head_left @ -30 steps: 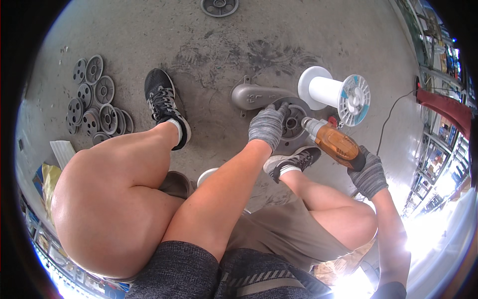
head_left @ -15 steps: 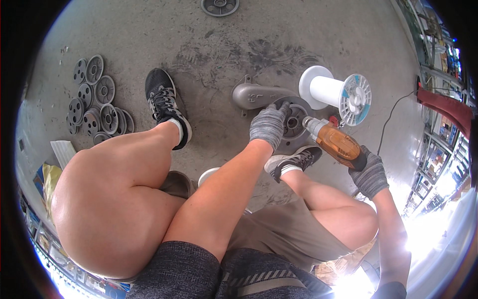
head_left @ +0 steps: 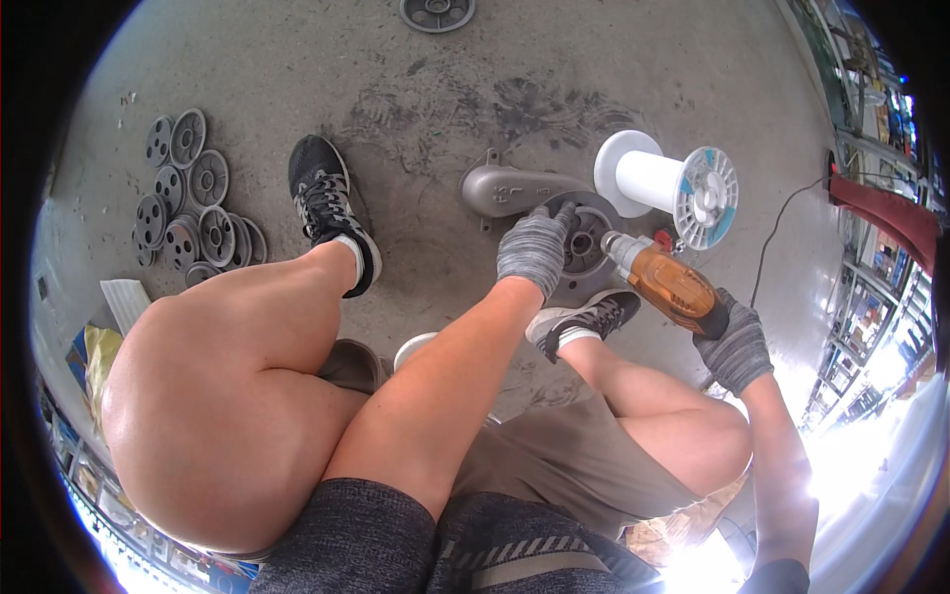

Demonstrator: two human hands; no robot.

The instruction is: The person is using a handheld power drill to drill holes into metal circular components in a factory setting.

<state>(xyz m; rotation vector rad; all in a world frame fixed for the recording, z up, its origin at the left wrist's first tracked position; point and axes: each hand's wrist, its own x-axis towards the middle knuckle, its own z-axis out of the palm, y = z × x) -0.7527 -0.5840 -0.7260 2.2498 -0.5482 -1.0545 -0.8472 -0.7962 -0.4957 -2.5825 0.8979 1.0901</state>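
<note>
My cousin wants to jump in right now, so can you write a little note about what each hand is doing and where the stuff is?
Left hand: gloved, pressing on the round metal part on the floor.
Right hand: gloved, gripping the orange power tool, tip at the part's hub.
Grey cast housing and white spool lie just behind.
Dark discs sit far left.
Done: tool is on the hub. Left: cannot tell.

A pile of grey metal pulley discs [head_left: 183, 203] lies on the concrete floor [head_left: 416, 109]; another disc [head_left: 436, 12] sits apart. A white spool [head_left: 665, 183] lies sideways.
</note>
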